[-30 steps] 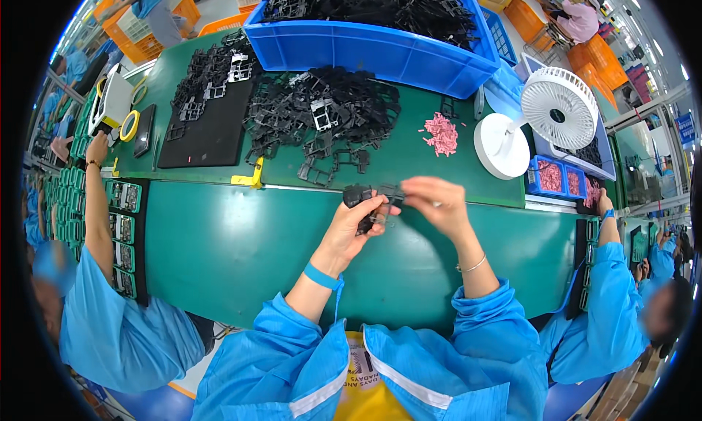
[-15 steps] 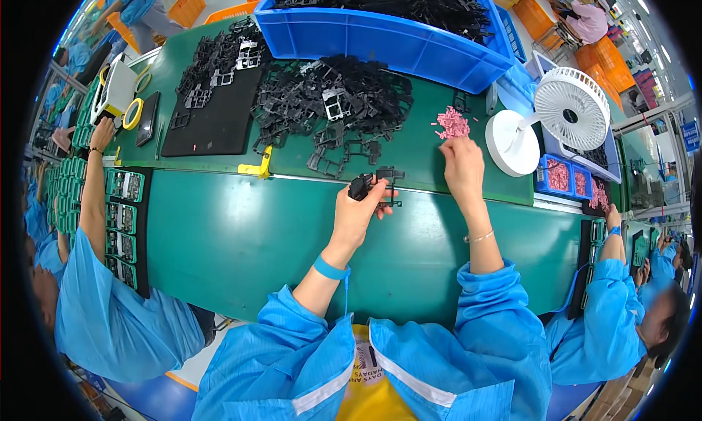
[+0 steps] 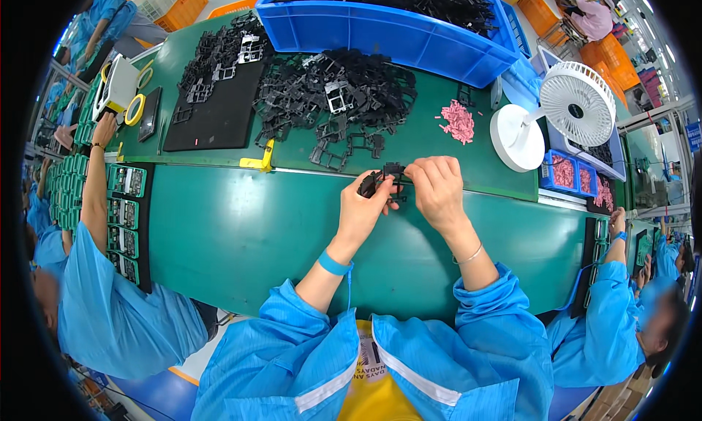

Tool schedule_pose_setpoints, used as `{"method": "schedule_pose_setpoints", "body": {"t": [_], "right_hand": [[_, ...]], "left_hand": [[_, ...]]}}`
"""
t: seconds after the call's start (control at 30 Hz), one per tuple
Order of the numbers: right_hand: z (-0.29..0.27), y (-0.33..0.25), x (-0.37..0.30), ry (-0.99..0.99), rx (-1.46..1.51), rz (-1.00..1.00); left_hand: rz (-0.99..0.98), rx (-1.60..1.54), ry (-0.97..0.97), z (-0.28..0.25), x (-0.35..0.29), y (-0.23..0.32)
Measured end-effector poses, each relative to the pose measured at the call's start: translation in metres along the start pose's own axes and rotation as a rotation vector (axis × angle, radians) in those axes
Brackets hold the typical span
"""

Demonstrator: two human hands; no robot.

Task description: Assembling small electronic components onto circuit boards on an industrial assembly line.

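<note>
My left hand is closed around black plastic parts above the near strip of the green bench. An open black plastic frame sticks out past its fingertips, with a darker black piece in the palm. Against the right side of that frame my right hand pinches with thumb and forefinger. Whatever lies between those fingertips is hidden. Beyond the right hand is a small heap of pink pieces. A large pile of black plastic frames lies ahead of both hands.
A big blue bin of black parts stands at the back. On the right are a white fan and small blue boxes of pink pieces. A black mat and yellow clip lie left. Co-workers sit on both sides.
My right hand has moved from the pink heap, left and nearer, to the frame in my left hand. The left hand keeps its hold, shifted slightly.
</note>
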State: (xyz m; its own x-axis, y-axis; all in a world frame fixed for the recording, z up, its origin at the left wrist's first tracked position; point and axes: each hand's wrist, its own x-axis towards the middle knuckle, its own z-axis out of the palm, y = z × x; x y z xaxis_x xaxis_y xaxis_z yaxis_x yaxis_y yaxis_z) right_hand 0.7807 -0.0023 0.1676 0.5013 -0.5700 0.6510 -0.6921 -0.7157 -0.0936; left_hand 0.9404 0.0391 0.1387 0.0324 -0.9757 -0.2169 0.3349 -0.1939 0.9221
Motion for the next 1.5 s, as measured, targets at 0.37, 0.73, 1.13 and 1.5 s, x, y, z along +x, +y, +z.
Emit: {"method": "schedule_pose_setpoints", "body": {"t": [0.37, 0.73, 1.13, 1.5], "right_hand": [[0.0, 0.002, -0.003, -0.021, 0.751, 0.556], [-0.001, 0.002, -0.006, -0.147, 1.405, 0.97], [-0.011, 0.006, 0.003, -0.324, 1.454, 1.023], [-0.001, 0.013, 0.001, -0.398, 1.493, 0.865]], "left_hand": [[-0.011, -0.02, -0.022, -0.001, -0.001, 0.002], [-0.17, -0.208, -0.238, -0.008, -0.005, 0.01], [-0.09, -0.182, -0.243, -0.007, -0.007, 0.011], [-0.154, -0.276, -0.32, -0.008, -0.006, 0.012]]}}
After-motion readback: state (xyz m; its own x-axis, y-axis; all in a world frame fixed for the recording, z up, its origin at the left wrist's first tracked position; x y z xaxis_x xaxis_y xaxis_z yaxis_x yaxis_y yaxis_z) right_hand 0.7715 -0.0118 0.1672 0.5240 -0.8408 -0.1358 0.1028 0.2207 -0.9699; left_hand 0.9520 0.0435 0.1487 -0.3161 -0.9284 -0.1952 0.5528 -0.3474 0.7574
